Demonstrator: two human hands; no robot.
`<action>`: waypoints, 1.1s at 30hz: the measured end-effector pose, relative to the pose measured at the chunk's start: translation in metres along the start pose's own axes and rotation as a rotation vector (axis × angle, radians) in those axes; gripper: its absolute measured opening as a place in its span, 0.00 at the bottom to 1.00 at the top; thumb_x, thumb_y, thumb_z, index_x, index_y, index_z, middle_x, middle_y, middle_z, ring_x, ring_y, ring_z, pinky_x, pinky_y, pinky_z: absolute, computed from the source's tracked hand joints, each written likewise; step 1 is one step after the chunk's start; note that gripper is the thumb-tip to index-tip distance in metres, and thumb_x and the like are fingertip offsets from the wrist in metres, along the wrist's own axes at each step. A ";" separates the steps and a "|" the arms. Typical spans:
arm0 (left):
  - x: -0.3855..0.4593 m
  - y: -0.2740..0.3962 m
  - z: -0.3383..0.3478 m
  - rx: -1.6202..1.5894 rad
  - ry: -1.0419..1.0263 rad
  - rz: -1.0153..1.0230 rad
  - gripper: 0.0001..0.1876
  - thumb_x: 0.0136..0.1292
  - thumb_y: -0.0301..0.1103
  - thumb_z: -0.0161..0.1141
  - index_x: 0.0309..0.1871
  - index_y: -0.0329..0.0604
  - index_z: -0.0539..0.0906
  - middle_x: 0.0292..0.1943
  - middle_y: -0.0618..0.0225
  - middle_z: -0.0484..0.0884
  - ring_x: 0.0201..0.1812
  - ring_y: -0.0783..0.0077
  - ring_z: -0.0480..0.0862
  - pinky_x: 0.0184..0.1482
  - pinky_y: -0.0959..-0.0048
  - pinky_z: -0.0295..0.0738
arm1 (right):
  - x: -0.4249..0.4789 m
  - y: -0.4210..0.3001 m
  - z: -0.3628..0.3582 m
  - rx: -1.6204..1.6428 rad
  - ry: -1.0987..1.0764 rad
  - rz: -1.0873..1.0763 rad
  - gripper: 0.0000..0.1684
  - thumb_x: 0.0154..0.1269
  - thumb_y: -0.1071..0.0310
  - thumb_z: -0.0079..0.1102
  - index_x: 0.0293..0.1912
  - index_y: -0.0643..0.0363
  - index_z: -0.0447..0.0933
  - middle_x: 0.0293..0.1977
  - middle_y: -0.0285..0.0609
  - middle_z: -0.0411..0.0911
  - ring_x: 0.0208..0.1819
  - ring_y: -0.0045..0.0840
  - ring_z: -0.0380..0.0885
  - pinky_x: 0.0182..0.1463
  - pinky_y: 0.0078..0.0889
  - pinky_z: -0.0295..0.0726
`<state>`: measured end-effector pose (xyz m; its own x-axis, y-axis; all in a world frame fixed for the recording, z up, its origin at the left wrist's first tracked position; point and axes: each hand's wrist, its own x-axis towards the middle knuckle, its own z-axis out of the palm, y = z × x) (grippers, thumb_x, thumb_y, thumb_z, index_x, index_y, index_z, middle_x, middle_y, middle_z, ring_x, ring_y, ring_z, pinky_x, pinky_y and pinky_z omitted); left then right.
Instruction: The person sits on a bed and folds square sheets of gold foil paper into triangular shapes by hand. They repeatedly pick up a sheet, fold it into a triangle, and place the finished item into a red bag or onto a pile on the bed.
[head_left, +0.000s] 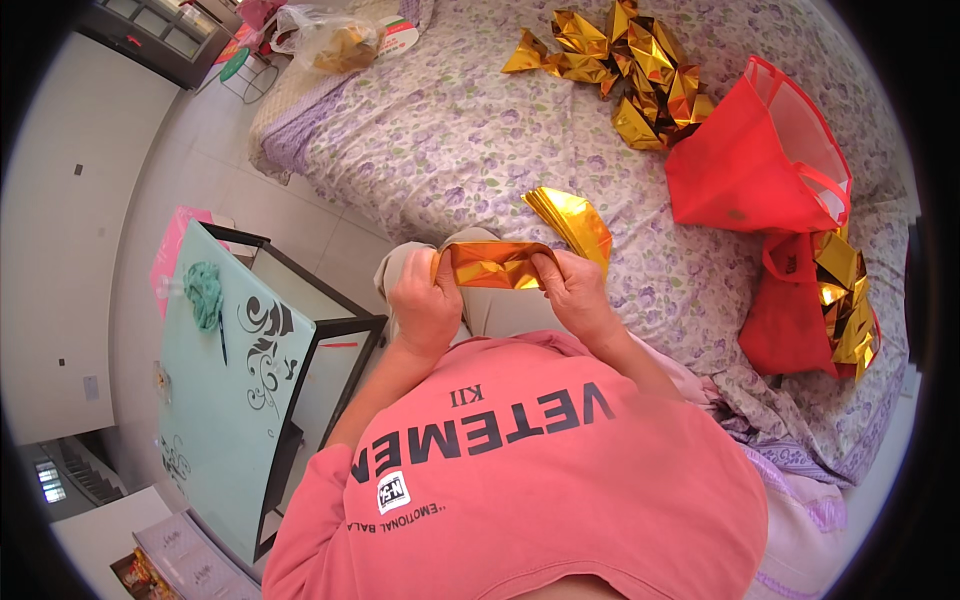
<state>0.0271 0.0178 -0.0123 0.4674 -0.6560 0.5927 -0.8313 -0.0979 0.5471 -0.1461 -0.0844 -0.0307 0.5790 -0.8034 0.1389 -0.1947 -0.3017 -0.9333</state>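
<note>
Both hands hold the ends of a folded gold foil paper piece (496, 264) above my lap. My left hand (426, 300) pinches its left end, with the thumb on top. My right hand (576, 294) grips the right end the same way. The piece has a creased middle and a rim curving over the top. Just beyond my right hand, a fanned stack of folded gold foil paper (574, 225) lies on the flowered bed sheet (480, 142). Farther off on the bed is a heap of folded gold foil pieces (649, 71).
An upright red bag (724, 169) stands on the bed at the right. Nearer me, a second red bag (787, 322) holds gold foil pieces (844, 285). A clear plastic bag (330, 45) sits at the bed's far left. A glass-topped table (225, 420) bears a green cloth (203, 296).
</note>
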 end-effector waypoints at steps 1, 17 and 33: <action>0.000 -0.002 -0.001 0.014 0.008 0.056 0.09 0.70 0.33 0.55 0.36 0.37 0.75 0.25 0.54 0.72 0.26 0.45 0.74 0.26 0.56 0.69 | 0.001 -0.002 -0.001 0.105 -0.049 0.149 0.08 0.68 0.69 0.58 0.32 0.61 0.78 0.23 0.47 0.75 0.23 0.35 0.73 0.26 0.32 0.71; -0.006 -0.010 0.007 -0.334 0.074 -0.189 0.18 0.76 0.42 0.49 0.34 0.36 0.76 0.21 0.57 0.72 0.22 0.53 0.70 0.27 0.64 0.67 | 0.004 -0.021 -0.014 -0.184 0.044 -0.585 0.18 0.59 0.70 0.67 0.47 0.68 0.75 0.27 0.46 0.73 0.26 0.34 0.75 0.28 0.32 0.73; 0.013 0.006 -0.009 -1.782 -0.769 -1.738 0.16 0.73 0.40 0.45 0.25 0.50 0.64 0.17 0.77 0.57 0.12 0.83 0.55 0.15 0.80 0.49 | 0.008 -0.022 0.009 0.061 0.014 -0.371 0.09 0.59 0.78 0.65 0.40 0.64 0.78 0.30 0.42 0.75 0.27 0.28 0.74 0.30 0.27 0.71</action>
<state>0.0311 0.0150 0.0041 -0.3245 -0.7583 -0.5654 0.9098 -0.4138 0.0329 -0.1307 -0.0795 -0.0124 0.5900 -0.6526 0.4754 0.0743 -0.5424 -0.8368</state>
